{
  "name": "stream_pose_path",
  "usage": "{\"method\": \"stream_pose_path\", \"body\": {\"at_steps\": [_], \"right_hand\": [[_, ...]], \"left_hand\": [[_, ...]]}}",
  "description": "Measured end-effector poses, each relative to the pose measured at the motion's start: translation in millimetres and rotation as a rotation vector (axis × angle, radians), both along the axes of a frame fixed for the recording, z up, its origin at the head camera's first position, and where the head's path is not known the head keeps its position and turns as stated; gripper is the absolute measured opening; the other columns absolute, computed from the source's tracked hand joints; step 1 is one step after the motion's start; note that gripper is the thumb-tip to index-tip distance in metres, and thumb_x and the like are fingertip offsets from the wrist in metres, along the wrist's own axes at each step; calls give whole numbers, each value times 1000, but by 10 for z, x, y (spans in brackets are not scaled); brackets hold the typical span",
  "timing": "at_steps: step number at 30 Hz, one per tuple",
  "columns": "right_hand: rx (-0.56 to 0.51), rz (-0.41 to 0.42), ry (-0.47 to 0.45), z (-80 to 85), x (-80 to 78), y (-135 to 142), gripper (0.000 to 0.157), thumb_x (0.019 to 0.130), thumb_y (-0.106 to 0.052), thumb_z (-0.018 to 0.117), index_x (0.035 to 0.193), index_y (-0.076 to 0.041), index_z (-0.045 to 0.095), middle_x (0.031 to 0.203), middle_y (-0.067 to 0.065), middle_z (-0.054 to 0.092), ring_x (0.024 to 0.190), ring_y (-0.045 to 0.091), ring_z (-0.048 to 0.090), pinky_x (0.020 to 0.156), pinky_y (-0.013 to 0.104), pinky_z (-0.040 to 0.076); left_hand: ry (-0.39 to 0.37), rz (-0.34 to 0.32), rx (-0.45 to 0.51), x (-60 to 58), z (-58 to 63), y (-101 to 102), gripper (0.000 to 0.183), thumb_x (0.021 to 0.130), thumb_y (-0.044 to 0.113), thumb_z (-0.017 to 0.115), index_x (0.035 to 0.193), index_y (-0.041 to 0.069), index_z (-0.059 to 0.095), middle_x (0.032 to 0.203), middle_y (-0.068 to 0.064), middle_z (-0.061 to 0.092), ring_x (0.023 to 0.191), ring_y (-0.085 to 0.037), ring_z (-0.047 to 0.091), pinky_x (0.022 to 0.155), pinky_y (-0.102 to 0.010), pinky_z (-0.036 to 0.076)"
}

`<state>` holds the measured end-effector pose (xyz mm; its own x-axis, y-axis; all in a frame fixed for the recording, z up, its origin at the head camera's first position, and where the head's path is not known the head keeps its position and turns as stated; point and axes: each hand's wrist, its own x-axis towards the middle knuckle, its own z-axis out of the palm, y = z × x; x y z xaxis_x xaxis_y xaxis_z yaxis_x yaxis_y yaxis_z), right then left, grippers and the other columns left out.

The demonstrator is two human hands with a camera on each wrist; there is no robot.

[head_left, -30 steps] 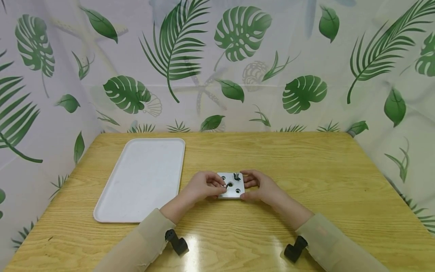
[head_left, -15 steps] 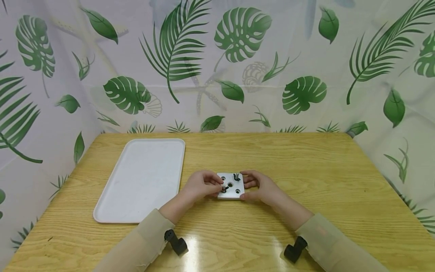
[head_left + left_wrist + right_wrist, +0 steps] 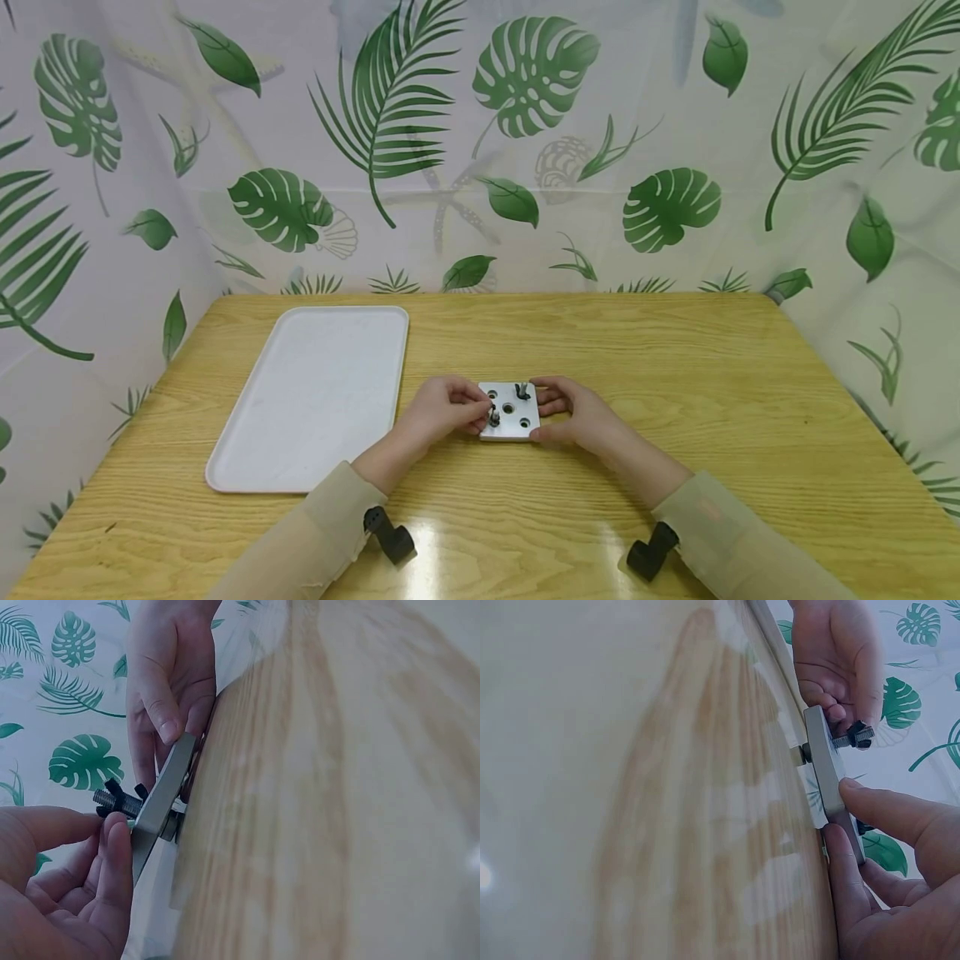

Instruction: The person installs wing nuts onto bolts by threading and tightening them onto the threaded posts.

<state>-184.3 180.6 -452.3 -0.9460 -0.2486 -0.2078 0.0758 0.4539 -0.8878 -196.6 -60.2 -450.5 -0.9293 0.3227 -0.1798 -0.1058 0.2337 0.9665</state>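
A square silver metal plate [image 3: 513, 432] with several holes lies between both hands, held just over the table. Two threaded bolts stand up from it, each with a black wing nut. My left hand [image 3: 448, 408] has thumb and forefinger on the near-left wing nut [image 3: 494, 417], with the bolt's threaded end [image 3: 105, 799] sticking out past it. The far-right wing nut [image 3: 522, 392] sits on its bolt untouched. My right hand [image 3: 576, 412] grips the plate's right edge, thumb at the near corner and fingers along the far side. Bolt heads [image 3: 171, 825] show under the plate.
A white rectangular tray [image 3: 307, 400] lies on the wooden table [image 3: 675, 358] to the left of the hands. A leaf-patterned cloth [image 3: 420, 125] hangs behind and at both sides of the table.
My left fingers have shifted about the near-left wing nut, uncovering it, and its wings now point a different way. The right hand and the plate have stayed in place.
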Motion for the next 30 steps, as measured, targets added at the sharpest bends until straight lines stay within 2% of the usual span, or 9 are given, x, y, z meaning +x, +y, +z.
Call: {"method": "stream_pose_path", "body": {"at_steps": [6,10,13,18,30], "right_hand": [[2,-4,-1,-15,-6,-2,83,84,-4,90,156,-1,48,135,20,63,120,29,64,107,44,49],[0,-3,-6,-19,-5,2,84,85,-5,89,157,-2,47,136,20,62,120,29,63,108,45,48],[0,-2,-6,-17,-1,3,83,85,-5,89,157,-2,47,136,20,62,120,29,63,109,45,48],[-9,3,-7,-8,6,2,83,85,-4,89,156,-1,47,136,20,62,121,29,62,107,43,49],[-21,0,-8,-12,-2,2,83,84,-3,89,156,-1,47,134,19,63,120,28,62,103,39,50]], "left_hand": [[-8,-21,11,6,-4,-4,22,105,13,68,110,-7,75,90,-10,76,71,-7,69,74,-27,65],[-13,-49,-8,15,7,-13,21,99,14,76,110,-4,77,92,-9,77,73,-8,70,75,-28,64],[8,-69,-44,15,18,-17,20,93,9,82,109,-3,78,90,-6,77,72,-7,68,72,-25,61],[30,-80,-81,15,26,-25,20,91,4,82,109,-3,78,88,-4,74,70,-6,65,69,-22,58],[66,-35,-109,15,18,-20,15,95,4,74,109,-2,77,92,-7,73,73,-6,65,73,-23,59]]}}
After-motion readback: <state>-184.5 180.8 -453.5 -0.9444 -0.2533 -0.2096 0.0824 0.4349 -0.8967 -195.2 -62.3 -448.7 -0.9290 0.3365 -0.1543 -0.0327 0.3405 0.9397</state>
